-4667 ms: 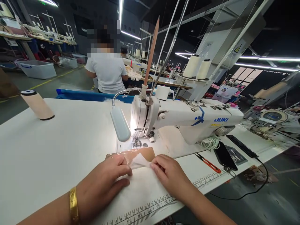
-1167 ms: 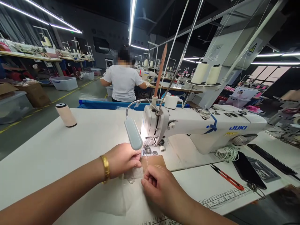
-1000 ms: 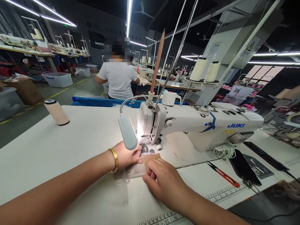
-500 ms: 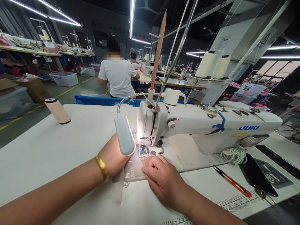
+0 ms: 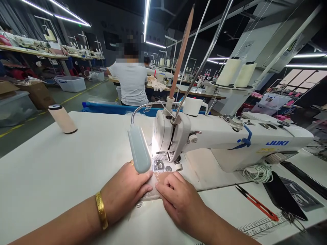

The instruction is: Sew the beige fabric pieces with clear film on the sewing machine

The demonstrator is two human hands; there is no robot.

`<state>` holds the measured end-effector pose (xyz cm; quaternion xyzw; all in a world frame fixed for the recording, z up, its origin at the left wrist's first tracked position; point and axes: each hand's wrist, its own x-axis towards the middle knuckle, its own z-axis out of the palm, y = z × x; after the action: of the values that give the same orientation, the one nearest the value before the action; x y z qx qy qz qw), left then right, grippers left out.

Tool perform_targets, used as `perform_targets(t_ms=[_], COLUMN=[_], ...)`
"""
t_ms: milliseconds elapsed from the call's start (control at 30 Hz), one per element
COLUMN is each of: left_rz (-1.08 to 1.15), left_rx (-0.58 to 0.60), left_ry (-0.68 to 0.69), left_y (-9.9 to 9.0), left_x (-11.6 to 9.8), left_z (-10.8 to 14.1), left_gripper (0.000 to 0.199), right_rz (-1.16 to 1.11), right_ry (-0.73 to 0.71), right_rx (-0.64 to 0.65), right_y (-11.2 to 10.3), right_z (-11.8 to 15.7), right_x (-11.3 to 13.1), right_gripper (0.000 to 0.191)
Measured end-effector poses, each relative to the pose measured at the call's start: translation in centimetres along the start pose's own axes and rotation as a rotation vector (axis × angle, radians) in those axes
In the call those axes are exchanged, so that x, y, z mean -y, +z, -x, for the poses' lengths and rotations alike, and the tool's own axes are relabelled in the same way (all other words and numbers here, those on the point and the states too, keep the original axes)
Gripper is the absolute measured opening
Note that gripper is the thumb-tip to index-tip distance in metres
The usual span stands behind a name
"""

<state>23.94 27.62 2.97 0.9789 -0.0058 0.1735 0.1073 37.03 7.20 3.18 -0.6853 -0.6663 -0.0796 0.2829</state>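
Observation:
At the needle end of a white sewing machine (image 5: 212,132), a small piece of thin beige fabric (image 5: 161,176) lies under the lamplight. My right hand (image 5: 181,197) is closed in a pinch on its near right edge. Just to the left, my left hand (image 5: 122,189), wearing a gold bracelet and a ring, grips the left side of the fabric with thumb and finger close together. A grey lamp head (image 5: 140,149) covers part of the left fingers. Both hands rest low over the table, nearly meeting in front of the presser foot.
A spool of peach thread (image 5: 62,119) stands at the left. On the right lie red thread snips (image 5: 257,202), a black phone (image 5: 283,195), a coil of pale cord (image 5: 257,172) and a printed ruler (image 5: 255,229). Ahead, a person in a white shirt (image 5: 131,81) sits at another table.
My left hand has drawn back from behind the lamp toward me, and its thumb and finger now show at the fabric's left side. My right hand stays on the fabric. The view has shifted slightly.

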Motion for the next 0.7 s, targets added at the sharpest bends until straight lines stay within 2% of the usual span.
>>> perform_targets(t_ms=[133, 233, 400, 700], left_rz=[0.028, 0.028, 0.042, 0.069], left_rx=[-0.068, -0.126, -0.131, -0.133], left_ry=[0.063, 0.112, 0.125, 0.126], left_y=[0.2, 0.6, 1.0, 1.0], left_x=[0.9, 1.9, 2.8, 3.0], left_z=[-0.5, -0.8, -0.9, -1.1], left_gripper=[0.022, 0.029, 0.043, 0.031], right_rz=[0.015, 0.014, 0.012, 0.041], right_ry=[0.042, 0.083, 0.118, 0.115], right_rx=[0.009, 0.029, 0.062, 0.041], right_y=[0.3, 0.6, 0.7, 0.9], right_z=[-0.3, -0.4, -0.5, -0.5], right_x=[0.0, 0.1, 0.0, 0.2], right_gripper=[0.028, 0.027, 0.027, 0.021])
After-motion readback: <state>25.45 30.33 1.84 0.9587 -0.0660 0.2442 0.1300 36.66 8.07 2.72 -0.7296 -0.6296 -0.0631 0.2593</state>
